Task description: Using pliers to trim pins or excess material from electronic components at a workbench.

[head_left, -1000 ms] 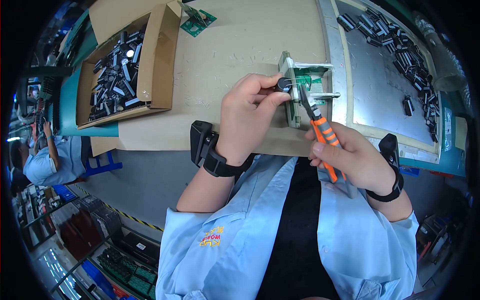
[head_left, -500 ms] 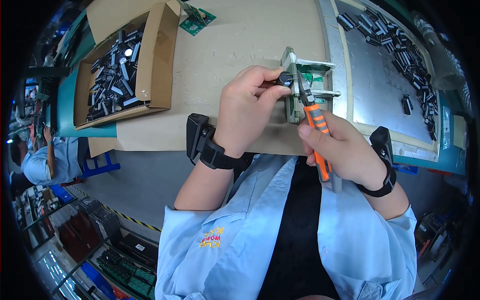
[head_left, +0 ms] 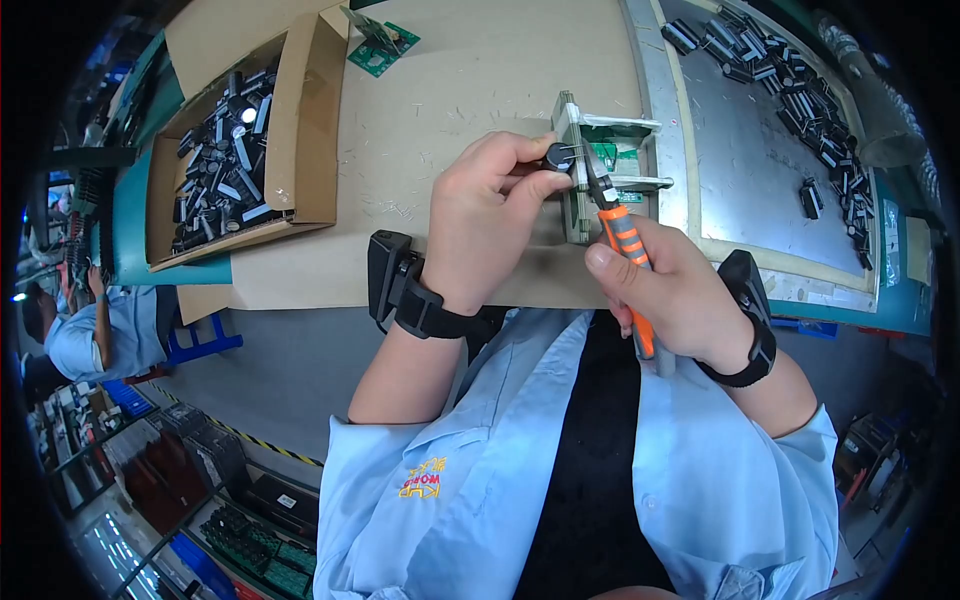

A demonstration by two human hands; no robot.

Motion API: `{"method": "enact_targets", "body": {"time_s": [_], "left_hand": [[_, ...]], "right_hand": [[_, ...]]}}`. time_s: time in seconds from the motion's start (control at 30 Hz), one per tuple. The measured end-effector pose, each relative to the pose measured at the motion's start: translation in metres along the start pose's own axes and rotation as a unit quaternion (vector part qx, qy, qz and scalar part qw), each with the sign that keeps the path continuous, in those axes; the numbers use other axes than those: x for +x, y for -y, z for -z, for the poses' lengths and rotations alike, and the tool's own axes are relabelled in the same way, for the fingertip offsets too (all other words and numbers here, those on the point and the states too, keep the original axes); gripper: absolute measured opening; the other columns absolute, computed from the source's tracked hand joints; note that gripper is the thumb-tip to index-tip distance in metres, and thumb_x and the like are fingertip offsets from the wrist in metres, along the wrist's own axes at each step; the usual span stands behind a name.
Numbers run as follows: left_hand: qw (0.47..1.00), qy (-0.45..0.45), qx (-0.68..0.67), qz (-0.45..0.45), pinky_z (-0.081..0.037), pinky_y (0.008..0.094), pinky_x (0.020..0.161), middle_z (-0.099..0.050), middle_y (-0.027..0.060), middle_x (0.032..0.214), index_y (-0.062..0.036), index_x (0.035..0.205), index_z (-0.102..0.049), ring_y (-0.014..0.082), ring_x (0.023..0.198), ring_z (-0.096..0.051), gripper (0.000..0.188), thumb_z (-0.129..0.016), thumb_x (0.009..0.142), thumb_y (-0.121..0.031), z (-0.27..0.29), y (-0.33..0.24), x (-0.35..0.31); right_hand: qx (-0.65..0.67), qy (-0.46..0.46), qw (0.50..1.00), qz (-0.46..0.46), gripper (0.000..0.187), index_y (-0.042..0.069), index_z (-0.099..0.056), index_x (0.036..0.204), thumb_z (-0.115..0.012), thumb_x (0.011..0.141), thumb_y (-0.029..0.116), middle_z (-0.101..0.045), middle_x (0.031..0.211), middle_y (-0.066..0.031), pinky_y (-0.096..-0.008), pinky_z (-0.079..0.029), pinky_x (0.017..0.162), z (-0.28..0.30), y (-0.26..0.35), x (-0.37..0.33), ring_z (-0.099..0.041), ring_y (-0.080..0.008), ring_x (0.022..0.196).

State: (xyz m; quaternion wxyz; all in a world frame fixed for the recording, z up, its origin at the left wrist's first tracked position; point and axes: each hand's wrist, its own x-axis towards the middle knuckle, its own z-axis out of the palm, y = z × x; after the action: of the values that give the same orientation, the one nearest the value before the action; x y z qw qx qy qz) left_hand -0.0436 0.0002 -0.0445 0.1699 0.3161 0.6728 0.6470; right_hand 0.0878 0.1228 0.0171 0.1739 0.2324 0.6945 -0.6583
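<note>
Between the thumb and fingers of my left hand (head_left: 492,205) is a black cylindrical capacitor (head_left: 559,156), its thin leads pointing right. My right hand (head_left: 672,285) is wrapped round orange-and-grey cutting pliers (head_left: 626,238). The pliers' jaws reach up beside the capacitor's leads; whether they touch them is too small to tell. Right behind both hands stands a pale frame-like fixture (head_left: 648,183), with green circuit board pieces (head_left: 622,158) inside. The capacitor is held at the fixture's left wall.
A cardboard box (head_left: 312,130) of loose capacitors stands at the left. On the right, a metal tray (head_left: 740,190) carries many more. A green circuit board (head_left: 385,48) lies at the far edge, and cut wire bits litter the brown table cover (head_left: 480,70). Another person (head_left: 105,325) works far left.
Both hands, the capacitor and the pliers stay close together at the fixture. The whole view has shifted slightly, and the pliers' handles look a little closer together.
</note>
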Motion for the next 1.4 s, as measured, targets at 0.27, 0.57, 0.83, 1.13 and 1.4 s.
{"method": "enact_targets", "body": {"time_s": [0.27,0.57,0.83,1.13,1.4], "left_hand": [[0.999,-0.013,-0.047,0.009,-0.053,0.0240,0.068,-0.063,0.0091,0.090,0.0027,0.099,-0.060,0.0144,0.079,-0.065,0.021,-0.064,0.079,0.004,-0.001,-0.001,0.001],[0.981,-0.175,0.009,-0.080,-0.049,0.0211,0.069,-0.064,0.0044,0.089,0.0022,0.104,-0.060,0.0082,0.078,-0.060,0.024,-0.065,0.081,-0.002,0.035,-0.027,0.005],[0.812,-0.322,0.488,-0.004,-0.049,0.0331,0.077,-0.064,0.0128,0.091,0.0001,0.106,-0.062,0.0248,0.082,-0.061,0.032,-0.066,0.081,-0.019,0.198,-0.029,0.041],[0.791,-0.319,0.514,-0.091,-0.044,0.0363,0.087,-0.060,0.0169,0.104,-0.0012,0.111,-0.060,0.0306,0.099,-0.056,0.035,-0.065,0.082,-0.020,0.159,-0.027,0.035],[0.911,-0.092,0.328,-0.234,-0.048,0.0321,0.076,-0.064,0.0130,0.093,-0.0007,0.105,-0.061,0.0262,0.086,-0.062,0.025,-0.063,0.080,-0.001,0.049,-0.053,0.007]], "right_hand": [[0.248,0.057,0.967,0.028,0.033,0.000,-0.051,0.102,-0.045,0.095,0.032,-0.056,0.075,-0.0090,-0.0291,-0.051,0.060,0.009,-0.013,0.000,-0.059,-0.0176,0.063],[0.312,-0.016,0.943,0.115,0.033,-0.002,-0.051,0.109,-0.047,0.093,0.027,-0.057,0.087,-0.0113,-0.0309,-0.050,0.069,0.040,-0.019,-0.021,-0.060,-0.0193,0.076],[0.261,-0.060,0.949,0.166,0.039,-0.003,-0.045,0.116,-0.043,0.093,0.028,-0.056,0.090,-0.0114,-0.0357,-0.050,0.075,0.060,-0.019,-0.030,-0.059,-0.0207,0.081],[0.240,-0.165,0.935,0.202,0.037,-0.003,-0.044,0.117,-0.045,0.092,0.024,-0.057,0.093,-0.0099,-0.0336,-0.048,0.075,0.094,-0.020,-0.046,-0.058,-0.0191,0.081],[-0.228,-0.393,0.881,0.133,0.031,0.003,-0.053,0.111,-0.060,0.085,0.020,-0.058,0.083,-0.0044,-0.0282,-0.045,0.071,0.177,-0.010,-0.037,-0.057,-0.0160,0.079]]}}
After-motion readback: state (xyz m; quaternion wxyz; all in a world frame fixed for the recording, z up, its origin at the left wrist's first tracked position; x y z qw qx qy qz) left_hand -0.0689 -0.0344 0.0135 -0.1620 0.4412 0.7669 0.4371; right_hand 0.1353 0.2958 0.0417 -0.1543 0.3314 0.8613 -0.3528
